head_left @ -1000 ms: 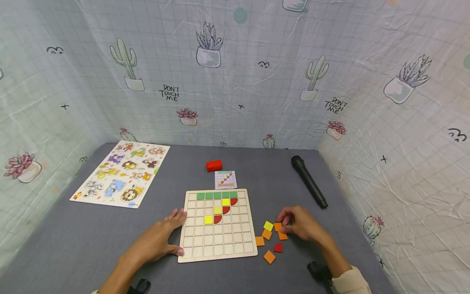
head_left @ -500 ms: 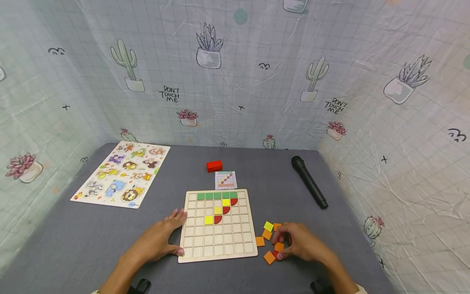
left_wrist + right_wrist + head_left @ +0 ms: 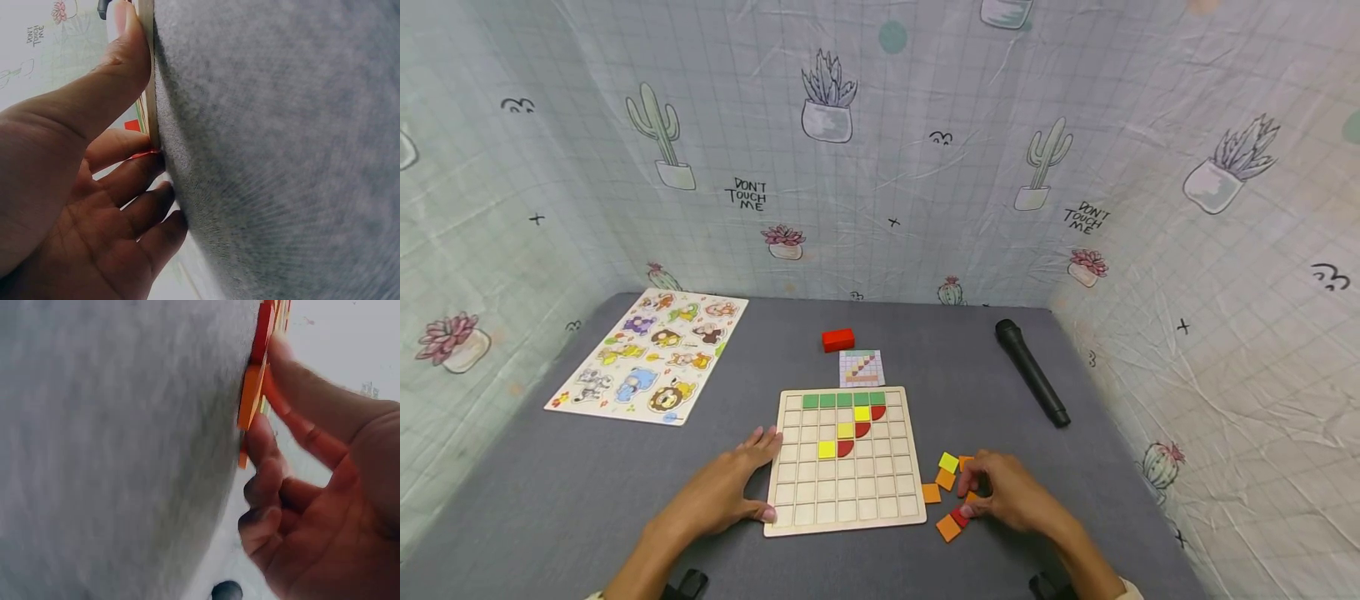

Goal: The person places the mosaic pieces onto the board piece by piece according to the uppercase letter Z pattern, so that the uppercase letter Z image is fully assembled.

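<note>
The right hand (image 3: 1011, 492) is low over the loose pieces to the right of the wooden grid board (image 3: 865, 490), fingers bent, a gap between thumb and forefinger; the thumb tip touches a red piece (image 3: 959, 517), with no firm pinch showing. That piece lies on the grey table (image 3: 850, 571), right beside an orange tile (image 3: 948, 528). The left hand (image 3: 730, 485) rests along the board's left edge, fingers spread well away from the thumb at the near corner. The pieces look light, stiff and hard to break, perhaps slightly slick — and thin, so a pinch on opposite side edges should hold better than pressure on the flat face. The board seems light enough to slide; its rim suits a steadying hand.
</note>
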A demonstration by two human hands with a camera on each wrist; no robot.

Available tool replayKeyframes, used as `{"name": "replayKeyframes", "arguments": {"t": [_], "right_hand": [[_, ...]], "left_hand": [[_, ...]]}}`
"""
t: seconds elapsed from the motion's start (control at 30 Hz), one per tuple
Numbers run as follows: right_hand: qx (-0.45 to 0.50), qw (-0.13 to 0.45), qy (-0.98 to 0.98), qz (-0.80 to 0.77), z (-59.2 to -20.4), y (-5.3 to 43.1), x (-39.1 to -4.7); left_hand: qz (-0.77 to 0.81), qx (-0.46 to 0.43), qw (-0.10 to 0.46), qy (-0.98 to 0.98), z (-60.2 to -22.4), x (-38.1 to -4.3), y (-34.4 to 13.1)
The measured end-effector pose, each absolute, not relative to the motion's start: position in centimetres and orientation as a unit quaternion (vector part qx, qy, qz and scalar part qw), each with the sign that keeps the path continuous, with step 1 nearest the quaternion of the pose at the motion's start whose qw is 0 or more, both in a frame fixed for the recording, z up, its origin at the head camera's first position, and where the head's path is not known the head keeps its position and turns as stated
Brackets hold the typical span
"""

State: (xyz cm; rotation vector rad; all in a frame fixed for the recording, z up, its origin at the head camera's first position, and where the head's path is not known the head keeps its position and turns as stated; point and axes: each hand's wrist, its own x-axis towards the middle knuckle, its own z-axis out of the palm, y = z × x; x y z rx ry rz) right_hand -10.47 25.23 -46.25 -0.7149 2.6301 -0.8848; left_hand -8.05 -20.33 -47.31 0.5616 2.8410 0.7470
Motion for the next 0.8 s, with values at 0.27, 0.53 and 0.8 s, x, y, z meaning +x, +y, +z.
{"name": "replayKeyframes", "arguments": {"t": [0.27, 0.53, 0.8], "right_hand": [[-0.248, 0.157, 0.906, -0.306, -46.1, 25.8, -10.9], [-0.184, 0.134, 0.932, -0.282, -46.0, 26.3, -11.1], [-0.201, 0.137, 0.931, -0.27, -45.5, 26.8, -11.1]], "left_hand": [[0.254, 0.189, 0.075, 0.945, -47.3, -8.1, -20.3], [0.247, 0.199, 0.067, 0.946, -47.3, -8.0, -20.4], [0.248, 0.193, 0.072, 0.947, -47.3, -8.0, -20.4]]}}
